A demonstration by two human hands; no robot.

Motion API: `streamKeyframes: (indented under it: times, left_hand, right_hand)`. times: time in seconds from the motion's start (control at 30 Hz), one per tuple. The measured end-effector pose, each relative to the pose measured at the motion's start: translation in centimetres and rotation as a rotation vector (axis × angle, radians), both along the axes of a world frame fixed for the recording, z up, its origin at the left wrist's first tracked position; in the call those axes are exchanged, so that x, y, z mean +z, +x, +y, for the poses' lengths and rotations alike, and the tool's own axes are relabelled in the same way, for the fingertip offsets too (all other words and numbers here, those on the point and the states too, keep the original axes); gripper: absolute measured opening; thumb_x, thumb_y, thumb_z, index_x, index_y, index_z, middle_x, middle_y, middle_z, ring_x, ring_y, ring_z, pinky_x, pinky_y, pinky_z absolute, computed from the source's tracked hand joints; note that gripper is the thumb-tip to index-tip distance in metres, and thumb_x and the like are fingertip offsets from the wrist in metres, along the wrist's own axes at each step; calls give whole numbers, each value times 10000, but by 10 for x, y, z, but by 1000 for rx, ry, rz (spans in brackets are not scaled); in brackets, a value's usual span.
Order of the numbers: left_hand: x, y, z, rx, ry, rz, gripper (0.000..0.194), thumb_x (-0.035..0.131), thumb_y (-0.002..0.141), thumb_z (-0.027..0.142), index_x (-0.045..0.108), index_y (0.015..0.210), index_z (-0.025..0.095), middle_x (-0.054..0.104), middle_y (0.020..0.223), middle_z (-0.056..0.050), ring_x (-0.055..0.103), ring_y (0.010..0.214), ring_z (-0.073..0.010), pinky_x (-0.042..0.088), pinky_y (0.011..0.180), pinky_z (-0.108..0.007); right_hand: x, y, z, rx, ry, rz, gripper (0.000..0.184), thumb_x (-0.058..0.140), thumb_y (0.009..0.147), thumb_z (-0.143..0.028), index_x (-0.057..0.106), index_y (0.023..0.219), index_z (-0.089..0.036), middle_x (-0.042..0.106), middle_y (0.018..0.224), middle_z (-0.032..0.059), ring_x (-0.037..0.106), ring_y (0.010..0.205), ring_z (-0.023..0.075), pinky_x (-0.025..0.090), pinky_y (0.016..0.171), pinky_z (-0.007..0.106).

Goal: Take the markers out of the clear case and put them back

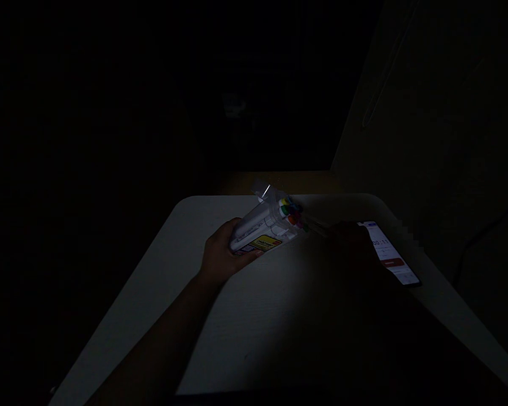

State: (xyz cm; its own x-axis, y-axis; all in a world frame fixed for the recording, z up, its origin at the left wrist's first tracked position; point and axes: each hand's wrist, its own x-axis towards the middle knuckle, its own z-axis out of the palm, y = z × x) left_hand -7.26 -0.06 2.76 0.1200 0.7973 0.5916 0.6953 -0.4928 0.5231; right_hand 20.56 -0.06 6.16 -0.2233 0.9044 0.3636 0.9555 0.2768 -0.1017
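1. Head view, the only one. Light is falling mostly on the clear case (258, 225); using that as landmark.
2. Clear case is sitting mid-frame above the white table (165, 254), tilting, its mouth pointing up and toward the right hand (346, 237). Colored marker ends (284, 208) are showing at the mouth: yellow, green, orange-red, others too dark to sort.
3. Left hand (220, 254) is wrapping the closed end of the case, thumb lying along the near side. Firm hold.
4. Right hand is sitting in deep shadow, right of the case mouth, not touching the left. Slim pale piece (316, 226) is spanning the gap; can't tell what it is or whether the fingers are gripping it.
5. Step, my read: left is steadying the case while right is working at its mouth. Next move is calling for a steady tilt so the markers aren't sliding out.
6. Label (266, 243) on the case is showing yellow over dark, red corner; brand lettering is blurring out.
7. Phone (392, 254), right of the case, is displaying what looks like "00:11" above a red bar; the smaller writing isn't resolving.
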Motion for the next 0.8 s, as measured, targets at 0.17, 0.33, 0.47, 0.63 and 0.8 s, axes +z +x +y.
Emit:
streamKeyframes:
  times: [0.17, 0.33, 0.47, 0.63, 0.8]
  left_hand:
    - [-1, 0, 0, 2, 9, -3, 692, 691, 574, 532, 494, 1123, 161, 628, 972, -52, 616, 833, -205, 509, 724, -293]
    - [1, 1, 0, 3, -18, -3, 688, 674, 574, 559, 503, 1107, 159, 633, 941, -50, 618, 807, -205, 513, 708, -302]
    - [0, 2, 1, 6, -13, -3, 686, 680, 571, 552, 506, 1103, 155, 634, 940, -51, 618, 809, -202, 513, 704, -296]
    - [0, 2, 0, 12, -9, -6, 701, 683, 566, 553, 502, 1112, 152, 632, 954, -59, 619, 807, -203, 513, 711, -300]
    - [2, 3, 0, -9, 1, 22, 700, 676, 566, 562, 505, 1109, 156, 630, 958, -59, 618, 807, -205, 513, 711, -301]
  right_hand:
    - [1, 2, 2, 15, 106, 111, 281, 478, 872, -344, 544, 1102, -195, 557, 1133, 73, 549, 984, 168, 478, 839, 374]
    - [16, -4, -15, 41, 220, 222, 361, 430, 869, -342, 522, 1169, -163, 559, 1153, 128, 522, 1061, 269, 435, 890, 470]
    - [24, -19, -34, 289, 165, 239, 411, 346, 899, -305, 437, 1279, -176, 470, 1299, 94, 413, 1205, 230, 371, 989, 423]
    - [20, -26, -35, 338, 95, 214, 412, 334, 905, -283, 440, 1279, -149, 494, 1277, 106, 457, 1154, 208, 406, 955, 382]
    - [21, -26, -32, 327, 156, 316, 310, 407, 882, -321, 560, 1110, -176, 583, 1117, 93, 512, 1049, 208, 451, 871, 373]
